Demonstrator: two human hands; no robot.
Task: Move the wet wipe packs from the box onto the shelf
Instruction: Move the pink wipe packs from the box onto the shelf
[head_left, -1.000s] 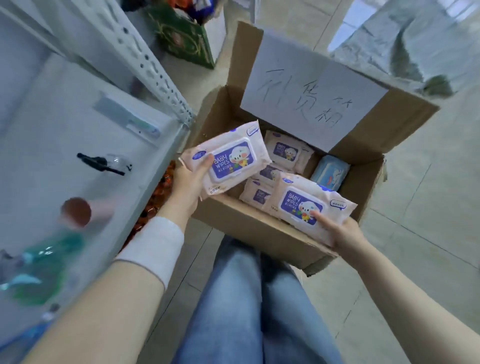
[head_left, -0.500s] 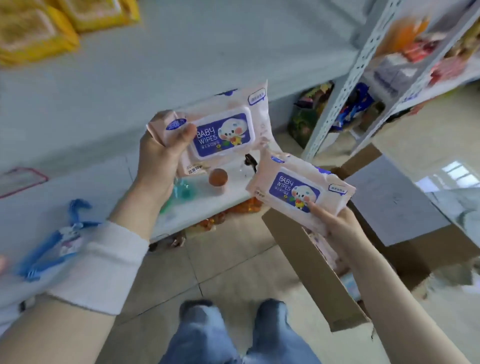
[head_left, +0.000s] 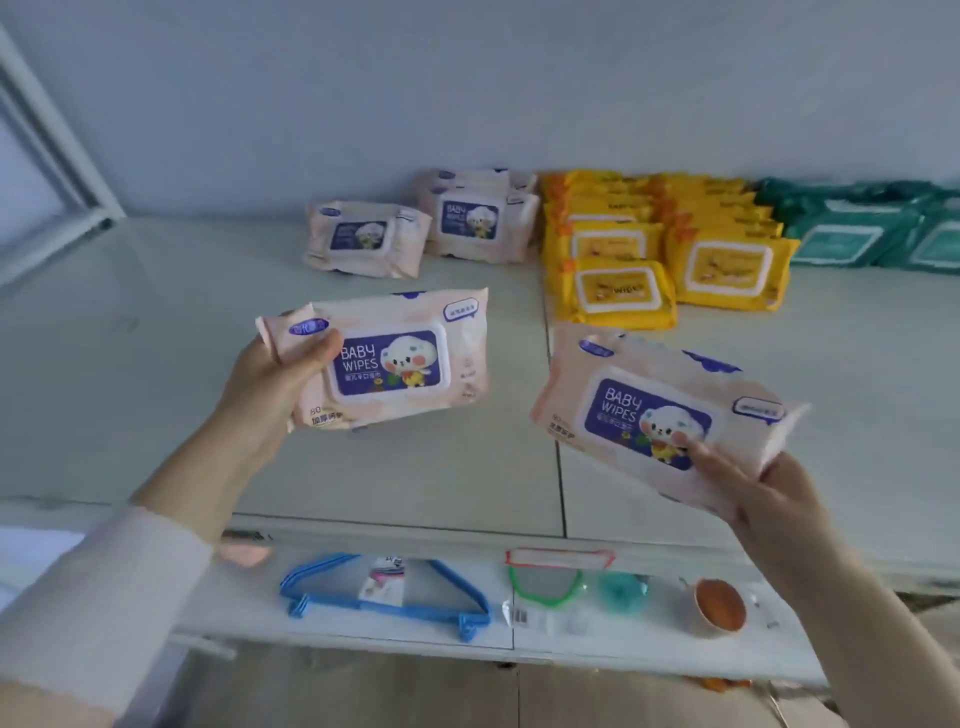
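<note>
Packs (head_left: 415, 358) (head_left: 623, 405), glossy pink pillow shapes, are pinched singly by left grip (head_left: 275, 384) and right grip (head_left: 763, 499).

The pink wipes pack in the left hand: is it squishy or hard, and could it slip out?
Probably squishy: the pink wipes pack has a soft wrapper whose end crumples under the left hand. Its smooth film may be a bit slippery. It likely isn't heavy, since one hand holds it out by one end.

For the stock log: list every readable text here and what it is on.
"BABY WIPES": left-hand pack.
"BABY WIPES": right-hand pack.
"BABY": stacked pink pack on the shelf.
"WIPES": front yellow pack.
Smaller print on the packs and the shelf-edge tag: too blurred.
</note>
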